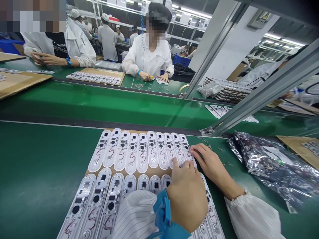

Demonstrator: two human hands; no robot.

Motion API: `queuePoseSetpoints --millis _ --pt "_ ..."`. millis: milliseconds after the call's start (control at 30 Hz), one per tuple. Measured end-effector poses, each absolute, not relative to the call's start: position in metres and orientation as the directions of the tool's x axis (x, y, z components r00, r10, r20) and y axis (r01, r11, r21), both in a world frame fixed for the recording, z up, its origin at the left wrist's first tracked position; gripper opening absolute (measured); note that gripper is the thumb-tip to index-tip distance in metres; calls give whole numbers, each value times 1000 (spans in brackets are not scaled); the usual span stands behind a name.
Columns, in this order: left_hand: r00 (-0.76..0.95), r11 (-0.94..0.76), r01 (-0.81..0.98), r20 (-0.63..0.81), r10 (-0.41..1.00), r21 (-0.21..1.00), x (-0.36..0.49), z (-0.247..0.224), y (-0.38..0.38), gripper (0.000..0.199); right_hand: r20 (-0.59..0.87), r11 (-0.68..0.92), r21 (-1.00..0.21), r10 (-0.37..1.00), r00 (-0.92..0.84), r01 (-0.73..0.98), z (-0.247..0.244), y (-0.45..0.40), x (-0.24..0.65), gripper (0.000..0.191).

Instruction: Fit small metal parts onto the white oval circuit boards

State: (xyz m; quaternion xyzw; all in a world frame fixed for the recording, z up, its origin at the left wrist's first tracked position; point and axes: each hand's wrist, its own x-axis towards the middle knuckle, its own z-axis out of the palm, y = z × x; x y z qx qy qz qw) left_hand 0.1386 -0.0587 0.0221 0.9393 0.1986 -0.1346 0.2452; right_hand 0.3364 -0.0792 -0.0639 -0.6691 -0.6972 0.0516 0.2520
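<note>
Step in hand: L hand (186, 199) and R hand (211, 166) are working at the right end of the rear row of white oblong PCB units (152, 149), w/ dark red wire loops showing. L fingertips (179, 169) are resting on the row's lower edge, set narrow; R fingers (195, 149) are curling over the end units. Cannot tell whether either hand is pinching a unit. The row is lying on a cardboard sheet (159, 172) on the green bench mat (37, 172); a second row of units (99, 196) is lying nearer the body. Small loose parts (206, 142) are lying just beyond R hand, near a metallised bag (264, 162). Next move calls for finger access at unit edges, as neighbours are touching.
</note>
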Motion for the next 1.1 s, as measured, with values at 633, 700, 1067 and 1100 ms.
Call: queuePoseSetpoints --millis 633,700,1067,1100 --pt "889 -786 444 -324 324 431 141 12 -60 62 454 -75 -399 850 268 914 -25 -115 365 32" --pt "882 -787 450 -348 318 422 141 11 -58 60 494 -222 -363 778 389 905 -19 -141 386 38" --pt "853 -777 463 -452 261 426 143 31 -46 67 370 -404 -366 764 529 838 -59 -233 434 47" --pt "853 -780 462 -451 262 421 144 31 -45 68 368 -380 -371 778 509 848 -60 -226 429 44"
